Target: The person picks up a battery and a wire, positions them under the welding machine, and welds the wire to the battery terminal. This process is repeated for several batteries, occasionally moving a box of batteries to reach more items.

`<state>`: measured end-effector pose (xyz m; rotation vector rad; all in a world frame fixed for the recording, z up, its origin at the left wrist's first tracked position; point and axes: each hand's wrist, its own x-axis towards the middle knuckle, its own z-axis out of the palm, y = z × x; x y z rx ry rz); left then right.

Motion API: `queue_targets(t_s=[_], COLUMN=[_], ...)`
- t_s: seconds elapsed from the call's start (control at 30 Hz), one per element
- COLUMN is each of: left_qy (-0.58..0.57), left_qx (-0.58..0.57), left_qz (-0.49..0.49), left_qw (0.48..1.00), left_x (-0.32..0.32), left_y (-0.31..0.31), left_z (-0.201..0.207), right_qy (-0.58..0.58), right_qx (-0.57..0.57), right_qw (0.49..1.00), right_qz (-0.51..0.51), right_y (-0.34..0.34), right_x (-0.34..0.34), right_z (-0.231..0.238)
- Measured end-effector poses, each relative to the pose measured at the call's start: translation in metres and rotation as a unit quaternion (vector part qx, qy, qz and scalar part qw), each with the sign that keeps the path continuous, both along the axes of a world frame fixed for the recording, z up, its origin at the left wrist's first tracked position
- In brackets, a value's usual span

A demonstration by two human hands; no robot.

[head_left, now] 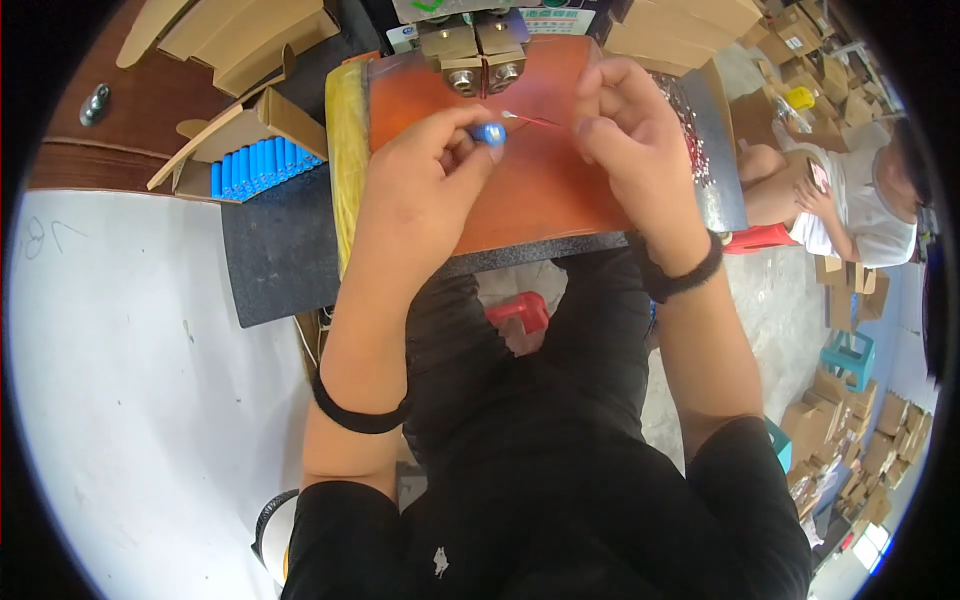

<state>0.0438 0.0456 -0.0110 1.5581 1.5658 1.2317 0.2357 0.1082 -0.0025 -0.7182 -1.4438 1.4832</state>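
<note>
My left hand (418,190) is closed around a blue cylindrical battery cell (489,133), and the cell's shiny end pokes out past the fingertips. A thin red wire (540,121) with a pale tip runs from the pinched fingers of my right hand (640,145) toward the cell. Whether the wire's tip touches the cell I cannot tell. Both hands are over an orange work mat (530,200). Just beyond them stand the metal electrode blocks (482,65) of a bench machine, which looks like a spot welder.
To the left, an open cardboard box (262,165) holds a row of blue cells. Yellow wrapping (348,160) covers the mat's left side. Many loose red wires (697,150) lie on the right. Further right, a seated person (860,195) holds a phone among stacked cartons.
</note>
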Motion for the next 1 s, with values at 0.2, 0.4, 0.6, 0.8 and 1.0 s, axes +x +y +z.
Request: queue_targets(t_s=[0.2, 0.4, 0.6, 0.8, 1.0], left_qy=[0.027, 0.033, 0.051, 0.055, 0.065], left_qx=[-0.005, -0.011, 0.001, 0.001, 0.005], left_qz=[0.065, 0.063, 0.066, 0.069, 0.034], left_qw=[0.997, 0.997, 0.997, 0.996, 0.997], left_x=[0.003, 0.005, 0.003, 0.000, -0.005], left_y=[0.005, 0.005, 0.006, 0.008, 0.005], left_z=[0.003, 0.007, 0.007, 0.003, 0.002], right_qy=[-0.026, -0.090, -0.103, -0.089, -0.092], right_qx=[0.055, 0.084, 0.075, 0.037, 0.079], right_qw=[0.997, 0.989, 0.991, 0.994, 0.989], right_qz=[-0.054, -0.079, -0.033, -0.047, -0.088], right_y=[0.002, 0.003, 0.005, 0.004, -0.002], right_x=[-0.019, -0.019, -0.018, -0.020, -0.027], right_z=[-0.005, 0.000, -0.002, -0.001, 0.002])
